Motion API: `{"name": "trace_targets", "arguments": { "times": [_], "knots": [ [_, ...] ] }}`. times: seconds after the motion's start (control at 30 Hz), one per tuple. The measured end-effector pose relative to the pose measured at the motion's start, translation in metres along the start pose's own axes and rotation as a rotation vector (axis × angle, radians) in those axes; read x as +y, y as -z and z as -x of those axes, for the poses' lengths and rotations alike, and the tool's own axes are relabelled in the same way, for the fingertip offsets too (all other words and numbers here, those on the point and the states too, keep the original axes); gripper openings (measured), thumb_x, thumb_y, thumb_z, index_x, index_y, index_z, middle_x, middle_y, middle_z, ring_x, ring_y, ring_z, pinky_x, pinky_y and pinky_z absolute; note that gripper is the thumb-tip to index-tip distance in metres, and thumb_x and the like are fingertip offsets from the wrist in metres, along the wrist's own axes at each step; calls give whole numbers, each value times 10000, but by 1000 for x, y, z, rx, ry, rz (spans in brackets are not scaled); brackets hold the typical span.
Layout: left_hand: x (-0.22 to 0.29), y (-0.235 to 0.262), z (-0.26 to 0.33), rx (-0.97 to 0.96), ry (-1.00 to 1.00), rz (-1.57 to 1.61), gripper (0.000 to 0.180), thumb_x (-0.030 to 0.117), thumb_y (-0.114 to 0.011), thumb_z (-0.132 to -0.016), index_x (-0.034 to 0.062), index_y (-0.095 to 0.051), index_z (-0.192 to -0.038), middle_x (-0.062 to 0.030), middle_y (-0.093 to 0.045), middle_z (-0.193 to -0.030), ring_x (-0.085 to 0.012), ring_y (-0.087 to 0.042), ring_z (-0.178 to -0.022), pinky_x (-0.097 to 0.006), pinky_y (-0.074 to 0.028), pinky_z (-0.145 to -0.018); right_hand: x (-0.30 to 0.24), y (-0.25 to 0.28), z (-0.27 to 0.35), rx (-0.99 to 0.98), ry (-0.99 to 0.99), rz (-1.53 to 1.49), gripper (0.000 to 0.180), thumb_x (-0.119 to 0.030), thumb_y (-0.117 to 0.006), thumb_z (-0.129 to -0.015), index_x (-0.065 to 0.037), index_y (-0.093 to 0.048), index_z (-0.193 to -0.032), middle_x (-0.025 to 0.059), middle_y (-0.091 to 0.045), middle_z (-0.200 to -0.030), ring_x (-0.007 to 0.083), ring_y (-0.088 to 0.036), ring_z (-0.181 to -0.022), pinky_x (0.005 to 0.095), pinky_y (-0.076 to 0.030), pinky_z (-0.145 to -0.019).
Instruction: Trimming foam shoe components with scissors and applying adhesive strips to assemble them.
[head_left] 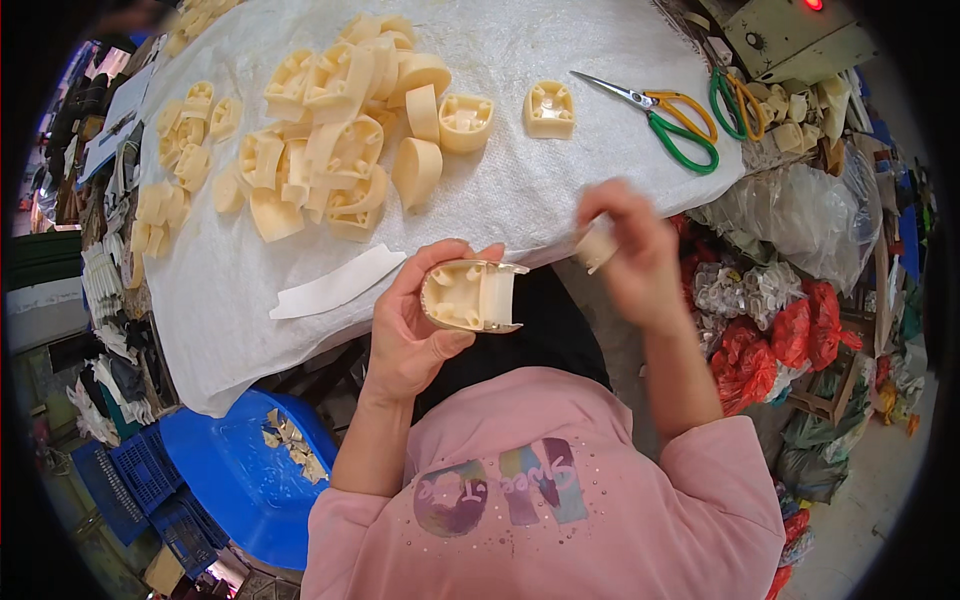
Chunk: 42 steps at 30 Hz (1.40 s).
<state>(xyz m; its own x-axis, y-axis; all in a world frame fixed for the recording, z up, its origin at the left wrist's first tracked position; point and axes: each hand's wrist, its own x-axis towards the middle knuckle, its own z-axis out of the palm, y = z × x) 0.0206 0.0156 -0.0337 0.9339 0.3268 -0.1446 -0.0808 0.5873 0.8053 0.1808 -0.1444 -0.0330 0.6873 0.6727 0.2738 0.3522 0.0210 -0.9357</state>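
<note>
My left hand grips a hollow cream plastic block, rounded at one end like a shoe heel. Small pegs show inside it, a shiny metallic layer runs round its outside, and a white flat piece sits at its straight end. Off to the right, apart from the block, my right hand is smeared by motion. Between its fingers is a small pale curved piece, too blurred to name. Near my left hand a white curved strip lies on the cloth-covered table.
Loose cream blocks lie in a heap at the far left, and a single block sits apart. Scissors with orange and green handles lie at the right. Below the table's left edge stands a blue tub with scraps; red bags lie at right.
</note>
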Motion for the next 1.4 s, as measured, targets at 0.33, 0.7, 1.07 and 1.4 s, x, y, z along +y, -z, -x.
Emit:
{"name": "trace_targets", "arguments": {
  "times": [0.33, 0.7, 1.07, 1.4],
  "knots": [
    [-3, 11, -15, -50, -212, -306, 707, 174, -854, -635, -15, -485, -1209, -97, -502, -1200, -181, -518, -1094, -308, -413, -961, 67, 130, -73, -1, 112, 1223, 490, 78, -498, -757, -70, -535, -1223, 149, -564, -1102, 317, -512, -1045, 369, -429, -879],
    [-8, 2, -20, 47, -405, -654, 550, -71, -721, -654, 1, -485, -1146, -162, -492, -1214, -250, -506, -1145, -353, -407, -988, -10, 66, 4, -130, -222, 413, 657, -325, -733, -725, -37, -490, -1263, 150, -569, -979, 295, -579, -844, 361, -470, -749],
    [-10, 3, -20, 86, -542, -851, 564, -80, -729, -628, 16, -492, -1130, -161, -509, -1185, -256, -518, -1121, -353, -433, -952, -29, 30, 45, -601, -375, 40, 494, -196, -688, -776, 14, -489, -1176, 148, -571, -759, 321, -590, -667, 358, -462, -609],
    [-13, -6, -18, 114, -537, -862, 526, -70, -738, -627, 23, -515, -1093, -166, -529, -1154, -262, -548, -1083, -339, -499, -874, -28, 16, 50, -493, -352, 9, 434, -178, -670, -797, 18, -507, -1149, 149, -573, -705, 320, -593, -621, 349, -456, -573]
  ]
}}
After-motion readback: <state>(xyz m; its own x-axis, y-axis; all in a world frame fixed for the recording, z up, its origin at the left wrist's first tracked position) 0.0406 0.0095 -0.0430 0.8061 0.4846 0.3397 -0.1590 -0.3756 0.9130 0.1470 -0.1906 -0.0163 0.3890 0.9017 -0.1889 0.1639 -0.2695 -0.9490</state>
